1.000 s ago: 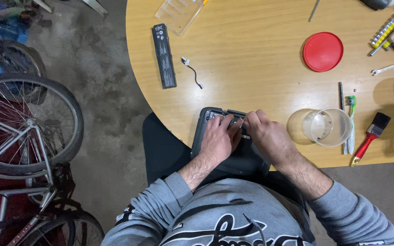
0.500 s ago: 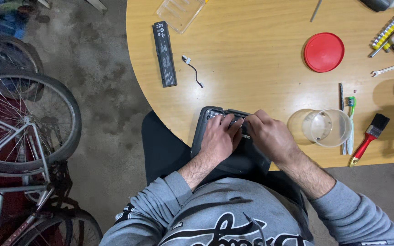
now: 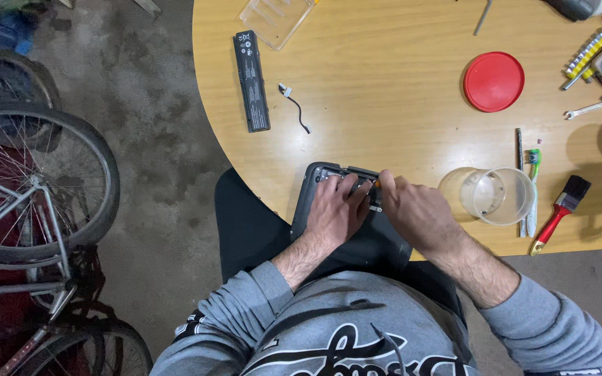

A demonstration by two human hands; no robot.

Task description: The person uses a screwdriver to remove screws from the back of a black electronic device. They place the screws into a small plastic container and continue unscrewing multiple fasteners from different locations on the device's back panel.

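Observation:
A dark grey flat device [image 3: 374,245], like a laptop base, lies half on the front edge of the wooden table [image 3: 384,118] and half over my lap. My left hand [image 3: 336,212] lies on top of it, fingers spread toward its far edge, holding it down. My right hand [image 3: 416,212] is closed beside the left, and a small orange-tipped tool [image 3: 376,184] shows at its fingertips against the device's far edge. The hands hide most of the device's top.
On the table: a long black battery pack [image 3: 251,80], a short cable [image 3: 295,106], a red lid [image 3: 493,81], a clear cup [image 3: 496,196], a green toothbrush [image 3: 532,188], a red-handled paintbrush [image 3: 559,212], a wrench [image 3: 590,108]. Bicycle wheels [image 3: 36,181] stand left.

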